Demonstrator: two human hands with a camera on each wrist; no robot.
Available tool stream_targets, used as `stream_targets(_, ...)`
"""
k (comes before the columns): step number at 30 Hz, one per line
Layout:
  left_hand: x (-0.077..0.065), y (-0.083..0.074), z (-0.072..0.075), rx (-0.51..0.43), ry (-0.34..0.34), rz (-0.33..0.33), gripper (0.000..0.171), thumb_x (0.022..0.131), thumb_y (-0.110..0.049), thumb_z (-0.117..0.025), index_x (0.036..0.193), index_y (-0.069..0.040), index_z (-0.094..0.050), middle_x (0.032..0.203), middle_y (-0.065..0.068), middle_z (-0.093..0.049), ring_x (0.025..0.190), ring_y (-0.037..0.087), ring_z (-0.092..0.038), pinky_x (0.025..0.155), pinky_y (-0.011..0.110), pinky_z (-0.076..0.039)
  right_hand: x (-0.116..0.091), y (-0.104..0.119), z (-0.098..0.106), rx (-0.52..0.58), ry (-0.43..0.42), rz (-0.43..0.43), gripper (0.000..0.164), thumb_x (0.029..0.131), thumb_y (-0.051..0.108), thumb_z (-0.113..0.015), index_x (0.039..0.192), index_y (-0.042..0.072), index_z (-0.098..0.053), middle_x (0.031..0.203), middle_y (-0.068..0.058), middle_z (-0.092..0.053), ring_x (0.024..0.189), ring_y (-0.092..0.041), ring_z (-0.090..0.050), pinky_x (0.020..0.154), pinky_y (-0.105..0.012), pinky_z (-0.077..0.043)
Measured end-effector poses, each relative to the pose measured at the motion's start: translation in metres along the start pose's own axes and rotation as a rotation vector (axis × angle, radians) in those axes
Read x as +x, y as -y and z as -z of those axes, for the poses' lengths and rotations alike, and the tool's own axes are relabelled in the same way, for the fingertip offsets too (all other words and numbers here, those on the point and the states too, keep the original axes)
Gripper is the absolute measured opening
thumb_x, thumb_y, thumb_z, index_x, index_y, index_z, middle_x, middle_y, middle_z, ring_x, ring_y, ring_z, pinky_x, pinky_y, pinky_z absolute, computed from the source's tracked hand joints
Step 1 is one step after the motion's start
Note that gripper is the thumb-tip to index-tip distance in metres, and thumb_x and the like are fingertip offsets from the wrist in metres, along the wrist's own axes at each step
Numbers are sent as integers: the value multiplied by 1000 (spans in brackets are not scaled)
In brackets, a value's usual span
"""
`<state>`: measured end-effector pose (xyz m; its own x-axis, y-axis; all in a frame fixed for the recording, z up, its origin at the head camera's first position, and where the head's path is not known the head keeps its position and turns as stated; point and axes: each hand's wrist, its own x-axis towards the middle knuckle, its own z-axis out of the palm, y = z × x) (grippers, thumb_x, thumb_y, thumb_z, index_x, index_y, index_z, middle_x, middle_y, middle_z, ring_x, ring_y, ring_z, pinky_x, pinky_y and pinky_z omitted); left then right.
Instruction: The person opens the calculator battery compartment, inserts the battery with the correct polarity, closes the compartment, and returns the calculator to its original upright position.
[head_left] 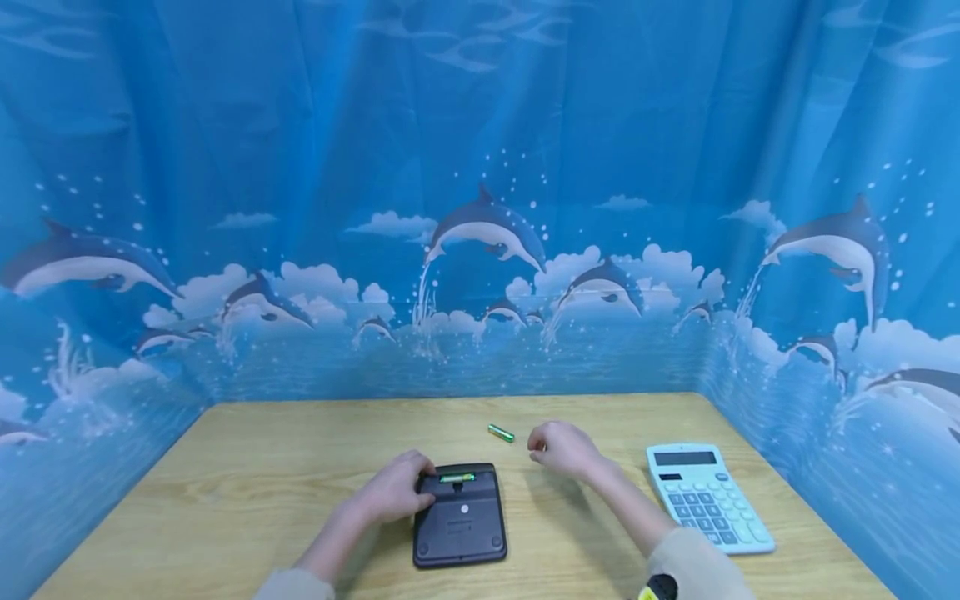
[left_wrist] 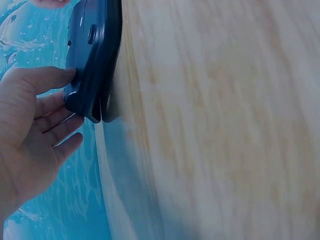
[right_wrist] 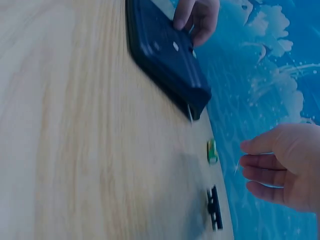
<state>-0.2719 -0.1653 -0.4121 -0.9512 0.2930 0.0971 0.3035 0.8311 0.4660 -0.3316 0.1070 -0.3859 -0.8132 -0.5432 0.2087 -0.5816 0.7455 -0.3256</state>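
Observation:
A black calculator (head_left: 460, 533) lies back side up on the table, its battery slot uncovered. Inside that slot sits a green battery (head_left: 457, 478). My left hand (head_left: 397, 490) holds the calculator by its upper left corner, thumb on the back and fingers at the edge, as the left wrist view (left_wrist: 42, 120) shows. Farther back lies a loose green battery (head_left: 501, 433). To its right my right hand (head_left: 566, 451) hovers with loosely bent fingers, and nothing shows between them. In the right wrist view a small black slotted piece (right_wrist: 214, 208) lies near the loose battery (right_wrist: 212, 151).
A light blue calculator (head_left: 708, 500) lies face up at the right of the wooden table (head_left: 262, 475). A blue curtain (head_left: 360, 167) printed with dolphins stands along the back and both sides.

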Motion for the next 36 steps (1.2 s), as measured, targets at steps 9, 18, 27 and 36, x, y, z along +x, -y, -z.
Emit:
stream_targets(9, 0, 1, 0, 6, 12, 23, 32, 74, -14, -74, 102, -2, -62, 101, 8, -58, 98, 28, -55, 89, 48, -46, -11, -22, -2, -85, -16, -48, 11, 73, -1, -70, 81, 5, -68, 80, -3, -64, 80, -23, -61, 73, -40, -52)
stream_targets(18, -2, -2, 0, -1, 13, 34, 31, 73, -14, -75, 100, -4, -61, 100, 8, -57, 97, 27, -54, 88, 48, -46, -14, -36, -8, -153, 20, -59, 12, 73, 3, -72, 80, 8, -64, 81, -2, -59, 77, -21, -57, 69, -38, -52)
stream_targets(27, -1, -3, -2, -6, -3, 31, 31, 73, -11, -74, 100, -5, -62, 102, 7, -58, 100, 28, -54, 90, 48, -45, -12, -46, -14, -197, 16, -49, 13, 73, 3, -73, 80, 9, -64, 81, 0, -55, 75, -19, -55, 67, -36, -51)
stream_targets(36, 4, -4, -2, 0, 9, 51, 30, 73, -10, -74, 100, -4, -62, 101, 8, -57, 98, 27, -54, 89, 47, -46, -11, -45, -18, -246, -13, 10, 11, 75, 4, -71, 74, 10, -61, 75, 2, -50, 69, -16, -51, 57, -32, -46)
